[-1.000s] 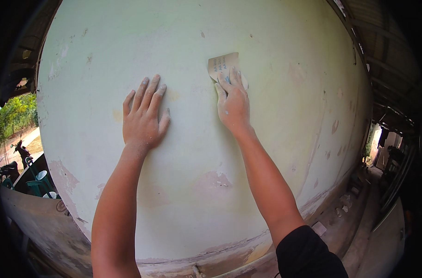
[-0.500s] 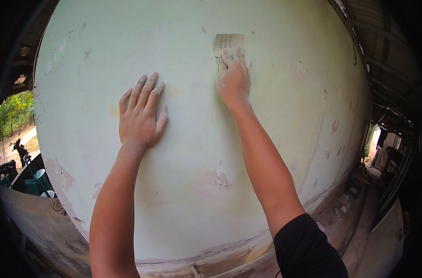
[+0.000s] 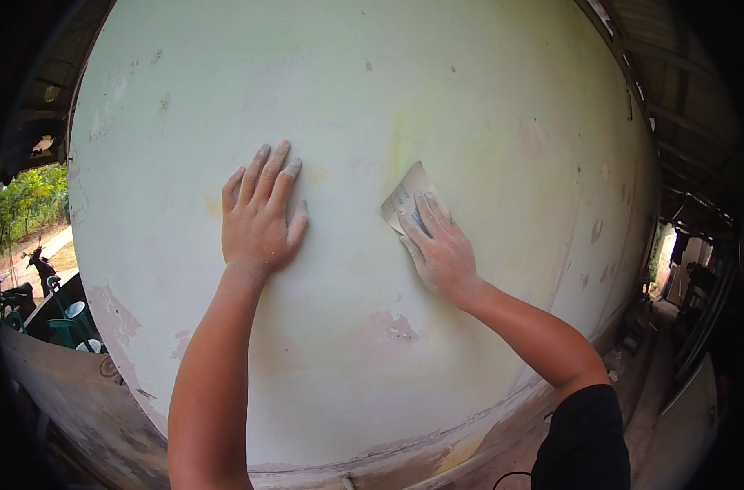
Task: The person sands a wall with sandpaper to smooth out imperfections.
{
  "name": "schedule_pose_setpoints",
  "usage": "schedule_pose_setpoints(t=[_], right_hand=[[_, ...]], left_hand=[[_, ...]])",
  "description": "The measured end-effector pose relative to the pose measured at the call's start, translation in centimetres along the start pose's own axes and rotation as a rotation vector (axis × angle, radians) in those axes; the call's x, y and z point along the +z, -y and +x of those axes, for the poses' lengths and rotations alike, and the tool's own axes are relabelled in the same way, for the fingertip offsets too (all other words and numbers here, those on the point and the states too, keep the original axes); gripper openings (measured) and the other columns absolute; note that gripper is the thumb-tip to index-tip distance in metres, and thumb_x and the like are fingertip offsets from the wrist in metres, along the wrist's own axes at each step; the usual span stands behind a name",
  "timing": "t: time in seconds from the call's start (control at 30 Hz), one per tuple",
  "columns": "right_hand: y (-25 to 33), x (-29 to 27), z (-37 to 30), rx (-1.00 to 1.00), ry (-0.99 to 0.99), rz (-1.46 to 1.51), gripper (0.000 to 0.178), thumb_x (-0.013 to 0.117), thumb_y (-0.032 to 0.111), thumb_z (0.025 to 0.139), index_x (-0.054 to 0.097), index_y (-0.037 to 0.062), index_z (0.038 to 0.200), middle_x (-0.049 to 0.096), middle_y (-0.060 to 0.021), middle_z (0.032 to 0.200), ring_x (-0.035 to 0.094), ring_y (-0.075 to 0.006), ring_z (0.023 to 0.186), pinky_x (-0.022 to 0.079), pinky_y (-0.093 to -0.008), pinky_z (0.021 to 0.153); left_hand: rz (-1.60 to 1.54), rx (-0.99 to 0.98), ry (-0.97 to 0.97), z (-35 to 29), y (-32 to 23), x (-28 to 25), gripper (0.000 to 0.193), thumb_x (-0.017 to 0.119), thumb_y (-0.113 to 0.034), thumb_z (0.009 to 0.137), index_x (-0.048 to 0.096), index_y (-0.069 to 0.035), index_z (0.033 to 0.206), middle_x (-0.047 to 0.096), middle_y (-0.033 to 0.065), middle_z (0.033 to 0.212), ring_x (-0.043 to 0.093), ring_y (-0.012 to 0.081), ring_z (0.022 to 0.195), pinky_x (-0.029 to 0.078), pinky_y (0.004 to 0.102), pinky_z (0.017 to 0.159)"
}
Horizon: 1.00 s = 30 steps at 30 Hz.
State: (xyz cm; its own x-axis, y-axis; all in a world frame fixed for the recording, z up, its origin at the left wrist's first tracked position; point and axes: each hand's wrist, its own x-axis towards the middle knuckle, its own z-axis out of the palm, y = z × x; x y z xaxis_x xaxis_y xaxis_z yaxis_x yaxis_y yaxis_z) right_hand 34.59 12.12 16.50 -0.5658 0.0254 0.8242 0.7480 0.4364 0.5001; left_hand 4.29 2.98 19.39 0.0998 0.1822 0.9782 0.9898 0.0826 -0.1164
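A pale green painted wall [image 3: 339, 392] fills the middle of the view, with worn patches and faint yellowish stains. My left hand [image 3: 266, 216] lies flat against it, fingers spread and dusted with whitish powder, holding nothing. To its right, my right hand [image 3: 441, 253] presses a sheet of sandpaper [image 3: 402, 198] to the wall. The sheet's tan printed back faces me, and its upper left corner sticks out past my fingertips. Dust coats these fingers too. The sheet's gritty side is hidden against the wall.
A bare pinkish patch [image 3: 388, 327] shows below my right hand. At the far left are a motorbike [image 3: 41, 265], green chairs [image 3: 66, 328] and a low wall [image 3: 78, 384]. On the right, a dim roofed passage runs back past a pale panel [image 3: 686, 408].
My right hand has come down the wall with the sandpaper, which now tilts, and the elbow has swung out to the right. My left hand keeps its place on the wall.
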Motion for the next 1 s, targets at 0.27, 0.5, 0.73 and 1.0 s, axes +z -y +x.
schedule_pose_setpoints(t=[0.27,0.5,0.73,1.0], right_hand=[[-0.5,-0.2,5.5,0.035,0.038,0.112,0.054,0.059,0.043,0.106,0.047,0.0442,0.159,0.027,-0.0122,0.174,0.02,-0.0314,0.162,0.011,-0.0577,0.131],[-9.2,0.6,13.8,0.426,-0.312,0.152,0.052,0.044,0.049,0.111,0.039,0.0445,0.163,0.024,-0.0058,0.176,0.016,-0.0303,0.163,0.004,-0.0558,0.132],[-1.5,1.4,8.5,-0.019,0.004,-0.032,0.052,0.042,0.051,0.111,0.036,0.0472,0.163,0.021,-0.0035,0.177,0.011,-0.031,0.164,0.004,-0.056,0.133],[-13.1,0.3,9.0,0.435,-0.157,0.076,0.05,0.032,0.041,0.115,0.035,0.0405,0.165,0.017,-0.0017,0.178,0.011,-0.0298,0.164,0.002,-0.0542,0.133]], left_hand=[[0.002,0.01,-0.005,0.2,-0.1,0.2,0.061,0.055,-0.028,0.091,0.048,-0.02,0.151,0.034,-0.0025,0.172,0.026,0.0167,0.16,0.018,0.0429,0.131],[-0.003,0.023,-0.056,0.2,-0.6,0.3,0.059,0.056,-0.025,0.091,0.05,-0.019,0.15,0.037,-0.0013,0.17,0.028,0.0189,0.159,0.019,0.0435,0.129],[0.004,0.016,-0.064,-0.3,0.4,0.3,0.059,0.057,-0.025,0.091,0.051,-0.018,0.149,0.039,-0.001,0.169,0.028,0.0185,0.159,0.02,0.0435,0.129],[0.032,0.002,-0.009,0.2,-0.6,0.1,0.061,0.055,-0.029,0.092,0.048,-0.024,0.153,0.034,-0.0043,0.171,0.027,0.0154,0.159,0.019,0.0409,0.131]])
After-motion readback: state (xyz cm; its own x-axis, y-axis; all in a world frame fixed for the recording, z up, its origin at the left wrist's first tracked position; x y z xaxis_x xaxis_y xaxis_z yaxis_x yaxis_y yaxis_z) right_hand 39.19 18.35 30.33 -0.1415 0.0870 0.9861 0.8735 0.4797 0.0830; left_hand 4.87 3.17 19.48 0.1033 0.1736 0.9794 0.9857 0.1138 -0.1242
